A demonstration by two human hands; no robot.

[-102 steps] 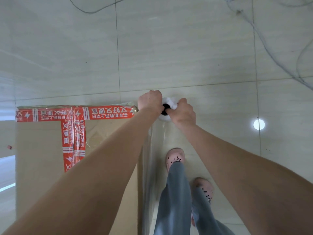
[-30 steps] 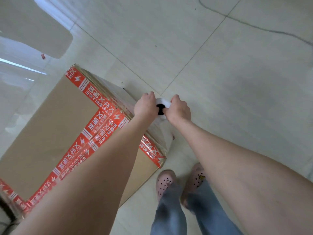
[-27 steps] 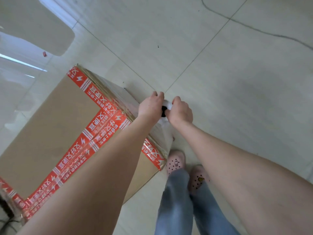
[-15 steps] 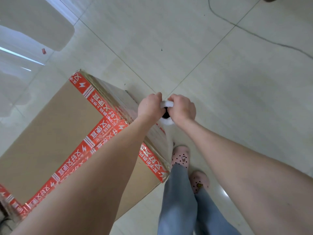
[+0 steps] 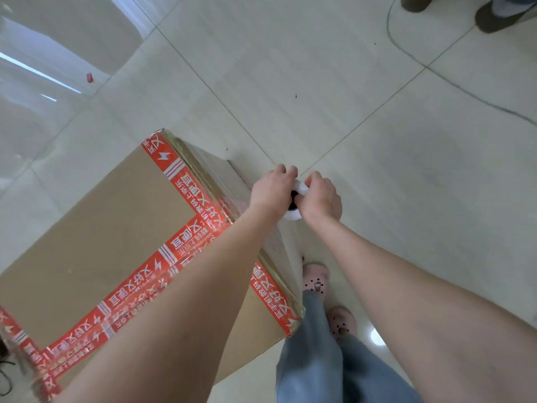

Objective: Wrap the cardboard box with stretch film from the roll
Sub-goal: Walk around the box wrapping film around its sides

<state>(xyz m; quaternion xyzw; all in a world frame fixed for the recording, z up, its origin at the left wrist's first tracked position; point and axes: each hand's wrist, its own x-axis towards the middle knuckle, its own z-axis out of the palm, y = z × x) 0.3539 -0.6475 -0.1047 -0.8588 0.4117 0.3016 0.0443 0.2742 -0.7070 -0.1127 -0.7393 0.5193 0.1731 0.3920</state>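
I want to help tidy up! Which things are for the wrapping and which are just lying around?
For the job: brown cardboard box with red tape; white roll of clear stretch film; left hand; right hand.

Lying about: small red scrap; thin dark cable on the pale tiled floor.

Hands: left hand and right hand grip roll upright.
Box: cardboard box, film-covered side, beside roll.

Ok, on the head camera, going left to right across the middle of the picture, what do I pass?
Cardboard box → left hand → film roll, held at its top end by both hands → right hand → bare floor tiles.
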